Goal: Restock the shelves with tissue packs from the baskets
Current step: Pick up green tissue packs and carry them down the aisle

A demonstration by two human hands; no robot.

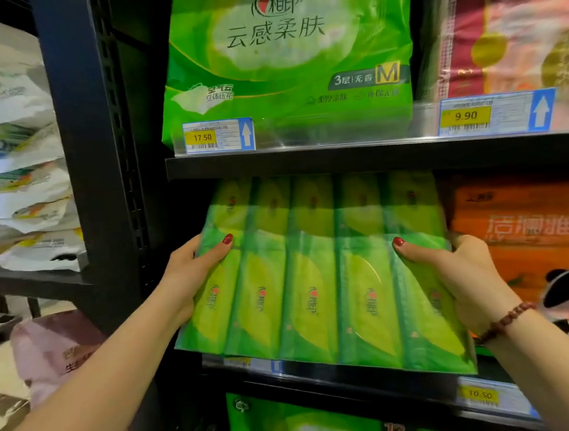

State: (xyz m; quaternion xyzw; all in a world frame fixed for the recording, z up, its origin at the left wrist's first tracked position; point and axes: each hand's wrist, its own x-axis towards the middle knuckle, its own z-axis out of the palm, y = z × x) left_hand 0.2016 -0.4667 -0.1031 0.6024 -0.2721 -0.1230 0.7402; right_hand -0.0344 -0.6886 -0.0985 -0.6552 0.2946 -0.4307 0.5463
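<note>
Firmly gripped: green tissue pack [315, 274] at the shelf mouth

Each grip is closed on the pack. The left hand [192, 275] curls round its left edge, the right hand [460, 275] round its right edge, thumbs on the front. The tilted pack has its far end under the upper shelf board [340, 158] and its near end over the lower shelf lip [324, 375]. An orange panda pack [537, 244] stands just beside the right hand. Both forearms reach upward.

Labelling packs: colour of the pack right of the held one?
Orange pack, panda print; head view.

glossy plastic-wrapped green tissue pack [316, 281], matt dark metal shelf [340, 159]
</note>
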